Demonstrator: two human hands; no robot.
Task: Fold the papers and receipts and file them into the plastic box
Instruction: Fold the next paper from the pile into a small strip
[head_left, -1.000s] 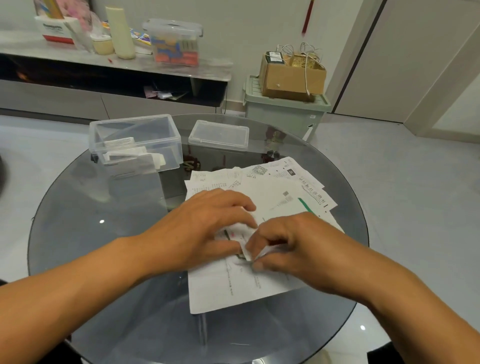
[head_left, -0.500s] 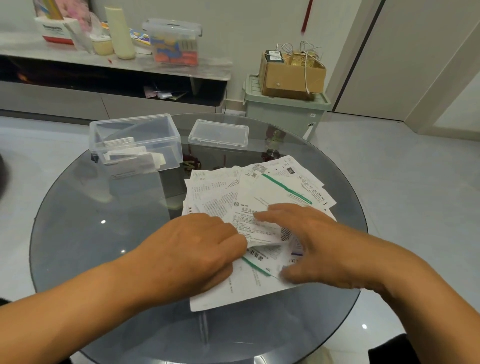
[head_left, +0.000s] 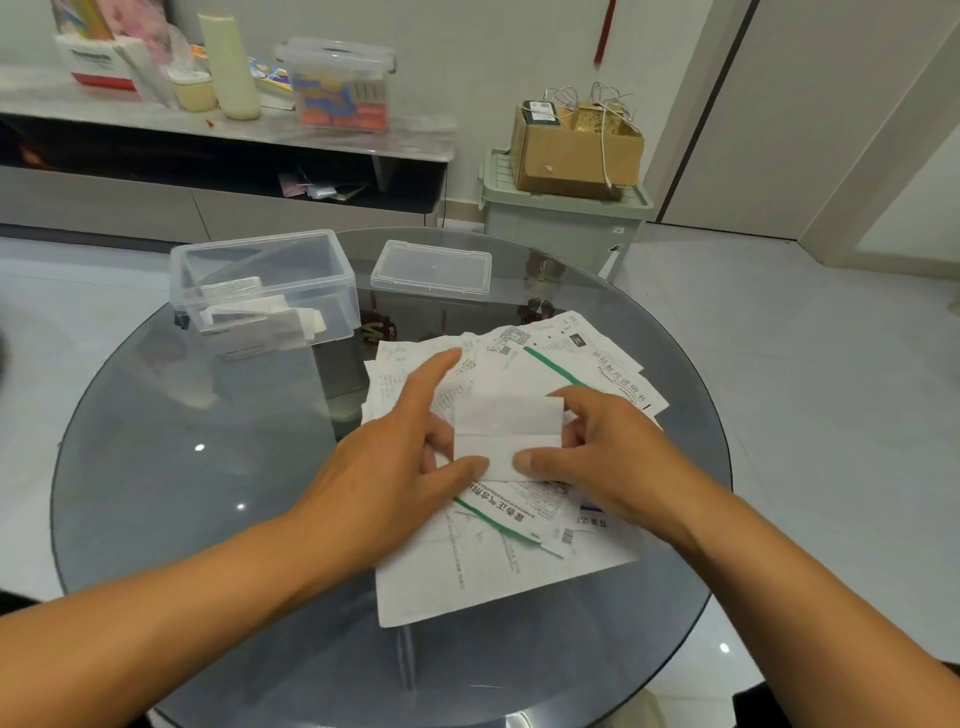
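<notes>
On the glass table (head_left: 156, 467): a clear plastic box (head_left: 265, 286), its lid (head_left: 431, 269), and a loose spread of papers (head_left: 498, 566) under two hands.
Plastic box: open-topped, at the far left of the table, well apart from the hands; several folded white slips (head_left: 260, 314) lie inside, leaning and overlapping toward the near wall.
Lid: set flat on the glass just right of the box, not touching it.
Papers: printed sheets and receipts fanned across the middle of the table, two of them with a green stripe; the print is too small to read.
Folded paper (head_left: 508, 436): a blank white piece with a crease across its middle, held just above the pile between both hands.
Left hand (head_left: 395, 462): thumb pinches the folded paper's lower left corner, the forefinger points out straight over the pile, and the other fingers are hidden behind the paper.
Right hand (head_left: 608, 452): thumb presses the lower right corner, with the fingers curled behind the right edge.
Storage bin (head_left: 561, 223): pale green, lidded, on the floor past the table, its contents unseen; an open cardboard box (head_left: 576, 150) sits on top with wire handles and a dark packet showing.
Shelf (head_left: 405, 132): a lidded clear container (head_left: 337, 83) of colourful items, blurred.
Cut off: both forearms by the lower edge.
</notes>
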